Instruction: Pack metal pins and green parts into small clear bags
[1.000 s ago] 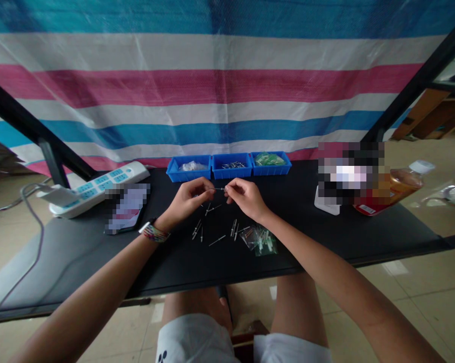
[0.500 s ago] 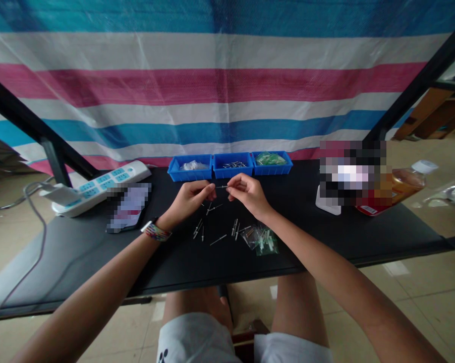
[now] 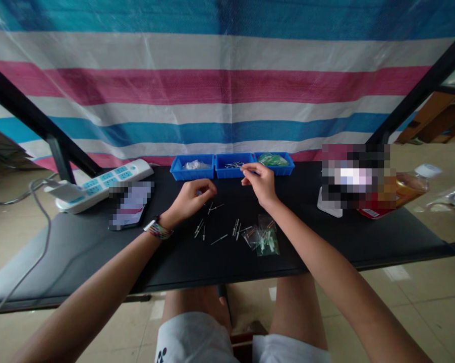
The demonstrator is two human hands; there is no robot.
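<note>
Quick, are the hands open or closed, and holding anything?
Left hand: loosely curled; can't tell if it holds anything.
Right hand: partly curled near the middle blue tray; can't tell either.

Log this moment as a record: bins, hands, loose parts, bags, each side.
Bins: three blue rectangular plastic bins in a row; white, silver and green contents, left to right
Left hand: bare, fingers curled over the black tabletop; contents unclear
Right hand: bare, fingertips overlapping the middle bin in view; grip unclear
Loose parts: slim silver metal pins, scattered
Bags: small clear plastic bags, beside the pins
Left side: white power strip, black-edged flat phone
Right side: amber bottle, white cap
</note>
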